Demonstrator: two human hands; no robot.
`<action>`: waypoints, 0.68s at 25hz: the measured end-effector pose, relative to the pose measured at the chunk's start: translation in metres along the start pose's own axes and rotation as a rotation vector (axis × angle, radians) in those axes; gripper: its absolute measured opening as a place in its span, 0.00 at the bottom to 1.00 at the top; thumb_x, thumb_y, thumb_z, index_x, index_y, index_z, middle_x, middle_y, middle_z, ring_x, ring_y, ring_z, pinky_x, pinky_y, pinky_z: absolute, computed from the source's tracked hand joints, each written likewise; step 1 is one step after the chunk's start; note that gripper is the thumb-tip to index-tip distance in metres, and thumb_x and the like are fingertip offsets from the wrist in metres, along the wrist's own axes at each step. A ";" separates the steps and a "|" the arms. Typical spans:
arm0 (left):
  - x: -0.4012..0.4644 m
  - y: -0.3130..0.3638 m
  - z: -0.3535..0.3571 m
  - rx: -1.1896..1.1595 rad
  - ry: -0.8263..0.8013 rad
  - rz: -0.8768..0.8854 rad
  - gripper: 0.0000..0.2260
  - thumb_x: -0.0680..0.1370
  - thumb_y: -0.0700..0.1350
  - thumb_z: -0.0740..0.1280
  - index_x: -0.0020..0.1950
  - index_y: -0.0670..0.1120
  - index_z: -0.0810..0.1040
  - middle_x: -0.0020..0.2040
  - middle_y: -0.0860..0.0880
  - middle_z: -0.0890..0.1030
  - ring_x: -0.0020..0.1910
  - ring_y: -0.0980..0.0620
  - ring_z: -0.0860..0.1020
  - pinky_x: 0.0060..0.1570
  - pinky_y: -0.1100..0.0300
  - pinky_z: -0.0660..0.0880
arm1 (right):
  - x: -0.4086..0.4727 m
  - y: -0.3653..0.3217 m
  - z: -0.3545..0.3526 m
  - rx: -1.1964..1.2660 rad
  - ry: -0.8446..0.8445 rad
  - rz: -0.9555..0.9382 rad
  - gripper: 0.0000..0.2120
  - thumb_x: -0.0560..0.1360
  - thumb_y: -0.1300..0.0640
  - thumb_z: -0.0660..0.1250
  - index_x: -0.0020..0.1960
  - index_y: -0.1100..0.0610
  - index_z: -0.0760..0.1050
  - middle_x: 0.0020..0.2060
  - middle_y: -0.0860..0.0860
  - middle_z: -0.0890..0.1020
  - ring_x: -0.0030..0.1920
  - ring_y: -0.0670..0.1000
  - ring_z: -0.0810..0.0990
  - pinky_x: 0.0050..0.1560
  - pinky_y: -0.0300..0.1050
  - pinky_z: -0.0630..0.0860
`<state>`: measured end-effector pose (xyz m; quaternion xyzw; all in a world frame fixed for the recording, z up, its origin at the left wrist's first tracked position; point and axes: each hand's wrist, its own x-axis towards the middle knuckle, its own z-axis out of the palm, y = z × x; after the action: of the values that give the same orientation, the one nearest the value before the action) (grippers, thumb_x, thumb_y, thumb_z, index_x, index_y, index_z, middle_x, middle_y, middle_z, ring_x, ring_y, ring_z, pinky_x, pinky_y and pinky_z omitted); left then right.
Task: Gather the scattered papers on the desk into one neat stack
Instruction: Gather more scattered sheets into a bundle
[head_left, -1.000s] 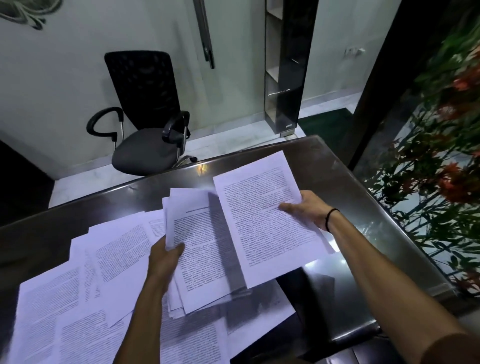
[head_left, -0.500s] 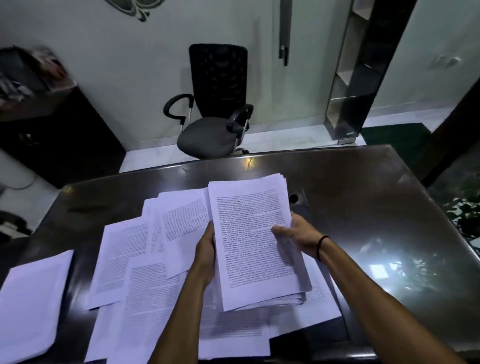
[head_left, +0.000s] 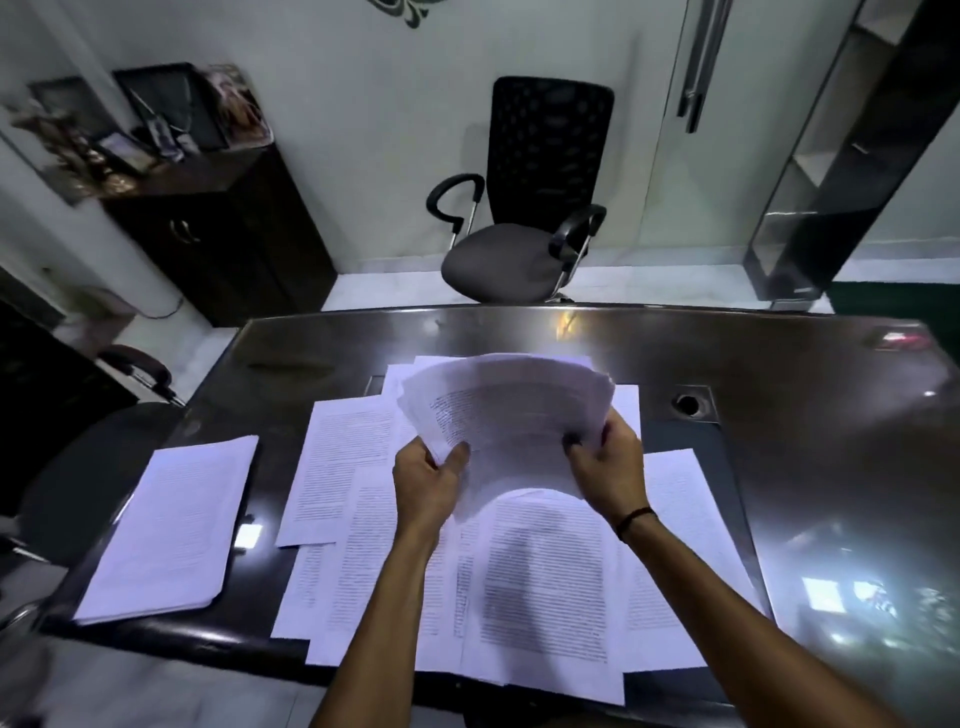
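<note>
A separate pile (head_left: 166, 525) lies at the desk's (head_left: 831, 467) left end, and loose sheets (head_left: 337, 467) overlap across its middle. The left hand (head_left: 426, 480) and right hand (head_left: 608, 467) each pinch a lower corner of the gathered sheaf (head_left: 509, 410), lifted above them. Thin and floppy, it bows and fans, so gripping both side edges likely squares it best.

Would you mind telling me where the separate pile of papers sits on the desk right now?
In the head view, the separate pile lies at the desk's left edge, apart from the loose sheets to its right.
</note>
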<state>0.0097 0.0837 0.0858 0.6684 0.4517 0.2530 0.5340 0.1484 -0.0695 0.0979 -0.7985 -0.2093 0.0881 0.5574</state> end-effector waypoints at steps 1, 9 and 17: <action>0.001 -0.002 -0.003 -0.015 -0.009 -0.003 0.05 0.75 0.45 0.76 0.43 0.51 0.81 0.39 0.53 0.85 0.41 0.48 0.84 0.39 0.55 0.81 | -0.003 0.001 0.003 0.028 0.014 0.024 0.12 0.70 0.64 0.69 0.48 0.50 0.74 0.37 0.44 0.80 0.39 0.47 0.78 0.36 0.38 0.74; 0.001 0.025 -0.005 -0.340 0.143 0.045 0.26 0.78 0.58 0.70 0.30 0.43 0.66 0.28 0.49 0.65 0.30 0.55 0.64 0.31 0.63 0.63 | 0.000 -0.029 0.025 0.346 0.231 0.096 0.24 0.69 0.37 0.73 0.37 0.59 0.73 0.31 0.48 0.74 0.34 0.46 0.70 0.38 0.40 0.69; 0.012 0.005 -0.009 -0.229 0.049 0.140 0.19 0.71 0.63 0.71 0.52 0.50 0.81 0.46 0.55 0.85 0.47 0.57 0.83 0.46 0.63 0.79 | -0.002 -0.032 0.032 0.335 0.221 0.140 0.15 0.70 0.46 0.77 0.40 0.56 0.77 0.36 0.47 0.82 0.37 0.44 0.79 0.40 0.35 0.75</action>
<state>0.0096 0.0982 0.0912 0.6265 0.3852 0.3558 0.5766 0.1272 -0.0340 0.1163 -0.7122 -0.0733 0.0720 0.6944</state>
